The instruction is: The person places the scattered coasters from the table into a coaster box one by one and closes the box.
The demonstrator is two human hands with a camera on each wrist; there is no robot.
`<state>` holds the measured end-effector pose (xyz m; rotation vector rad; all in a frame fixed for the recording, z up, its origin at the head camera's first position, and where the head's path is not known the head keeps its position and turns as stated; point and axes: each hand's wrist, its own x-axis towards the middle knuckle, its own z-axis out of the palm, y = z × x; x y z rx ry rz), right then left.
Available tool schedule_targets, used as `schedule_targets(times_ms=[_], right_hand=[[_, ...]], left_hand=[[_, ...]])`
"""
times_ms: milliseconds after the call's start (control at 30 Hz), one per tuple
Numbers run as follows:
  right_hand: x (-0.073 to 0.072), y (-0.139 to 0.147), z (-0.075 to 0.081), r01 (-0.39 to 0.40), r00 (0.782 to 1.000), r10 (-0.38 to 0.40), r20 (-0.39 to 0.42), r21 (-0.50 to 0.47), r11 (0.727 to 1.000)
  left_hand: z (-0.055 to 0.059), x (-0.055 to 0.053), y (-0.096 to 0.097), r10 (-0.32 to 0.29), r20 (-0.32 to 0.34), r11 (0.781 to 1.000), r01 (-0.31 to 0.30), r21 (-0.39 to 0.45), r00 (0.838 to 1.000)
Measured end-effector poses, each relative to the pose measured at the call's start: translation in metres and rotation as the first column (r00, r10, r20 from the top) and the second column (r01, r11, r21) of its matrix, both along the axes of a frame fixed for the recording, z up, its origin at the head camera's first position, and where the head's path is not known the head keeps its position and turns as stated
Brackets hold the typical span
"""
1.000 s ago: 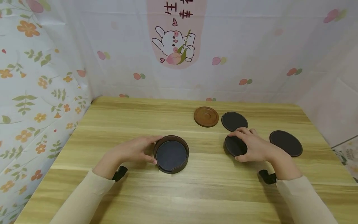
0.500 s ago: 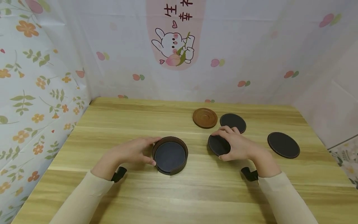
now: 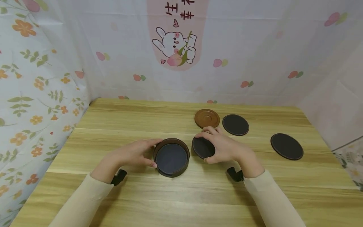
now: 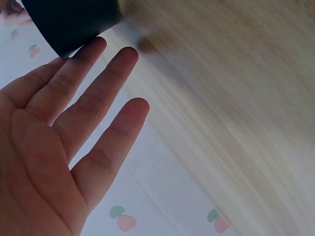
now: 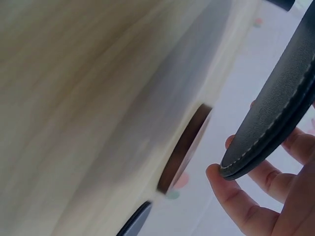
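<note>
Black coaster [image 3: 203, 148] hung pinched by its edge in the right hand [image 3: 226, 147], raised off the tabletop [image 3: 184, 205] just right of the round holder [image 3: 181, 171]; held only at the rim, it risked slipping or pivoting. Carried left too low, it might have struck the holder's wall. The left hand [image 3: 134, 154] rested nearly straight fingers against that wall, perhaps too lightly to stop the holder sliding if bumped.

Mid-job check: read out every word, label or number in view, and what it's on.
"生": on the back cloth
"幸": same cloth
Character above "幸": cut off, unreadable
Faint marks at the right edge: too blurred to tell if they are writing
Coasters, holder, wooden disc: no readable text
</note>
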<state>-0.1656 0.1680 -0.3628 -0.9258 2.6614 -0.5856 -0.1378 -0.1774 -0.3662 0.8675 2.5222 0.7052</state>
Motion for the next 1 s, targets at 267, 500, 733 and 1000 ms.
schedule_targets(times_ms=[267, 500, 733, 1000], right_hand=[[0.001, -0.025, 0.007, -0.082, 0.997, 0.082, -0.013, -0.013, 0.997], [0.004, -0.042, 0.007, -0.128, 0.991, 0.127, -0.036, -0.020, 0.992], [0.007, -0.058, 0.009, -0.145, 0.989, 0.144, -0.027, -0.013, 0.989], [0.009, -0.079, 0.013, -0.195, 0.981, 0.195, -0.023, -0.012, 0.981]], left_hand=[[0.000, -0.001, -0.001, 0.008, 0.018, 1.000, -0.008, 0.007, 1.000], [0.001, -0.001, 0.000, -0.002, 0.037, 0.999, 0.000, 0.038, 0.999], [0.003, 0.000, -0.001, -0.009, 0.047, 0.999, 0.007, 0.050, 0.999], [0.001, -0.001, -0.001, 0.000, 0.057, 0.999, -0.003, 0.049, 0.998]])
